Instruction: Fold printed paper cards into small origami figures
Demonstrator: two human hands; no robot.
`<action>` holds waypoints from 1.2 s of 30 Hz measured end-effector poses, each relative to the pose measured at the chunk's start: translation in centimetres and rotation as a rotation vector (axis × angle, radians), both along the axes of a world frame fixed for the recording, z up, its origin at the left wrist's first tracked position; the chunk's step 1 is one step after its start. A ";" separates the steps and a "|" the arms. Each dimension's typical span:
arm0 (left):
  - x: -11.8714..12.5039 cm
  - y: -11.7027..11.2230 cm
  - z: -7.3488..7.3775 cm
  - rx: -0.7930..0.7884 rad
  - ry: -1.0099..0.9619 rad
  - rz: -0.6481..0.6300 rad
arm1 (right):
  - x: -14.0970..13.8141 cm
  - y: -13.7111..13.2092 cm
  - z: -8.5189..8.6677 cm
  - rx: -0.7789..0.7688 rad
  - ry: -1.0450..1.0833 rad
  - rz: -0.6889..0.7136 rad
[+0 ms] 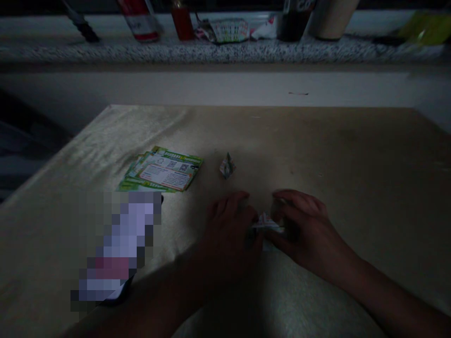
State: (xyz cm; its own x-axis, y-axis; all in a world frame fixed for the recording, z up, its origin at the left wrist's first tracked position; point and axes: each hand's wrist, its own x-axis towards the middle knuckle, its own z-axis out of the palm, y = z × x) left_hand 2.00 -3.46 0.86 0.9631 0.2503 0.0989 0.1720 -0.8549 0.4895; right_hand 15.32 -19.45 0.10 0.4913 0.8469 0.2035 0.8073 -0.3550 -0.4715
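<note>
Both of my hands meet over a small folded piece of printed paper on the table. My left hand has its fingers curled, thumb and fingertips at the paper's left side. On the other side, my right hand pinches the paper's right edge between thumb and fingers. Much of the paper is covered by the fingers, and the dim light blurs its folds. Beyond my hands stands a small pointed folded-paper piece. To its left lies a fanned stack of green and white printed leaflets.
A phone, its screen pixelated, lies on the table left of my hands. Behind the table, a speckled stone ledge carries a red and white container, a red bottle, a dark bottle and a crumpled wrapper.
</note>
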 end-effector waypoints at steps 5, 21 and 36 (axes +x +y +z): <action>0.0 -0.1 -0.2 -0.025 -0.038 -0.033 | 0.0 0.0 0.1 -0.010 -0.005 0.010; 0.0 0.0 0.1 -0.053 -0.003 -0.009 | 0.4 -0.3 0.5 -0.064 0.005 0.044; 0.1 0.0 0.1 -0.053 0.021 0.005 | 1.0 -0.8 0.5 -0.039 -0.010 0.064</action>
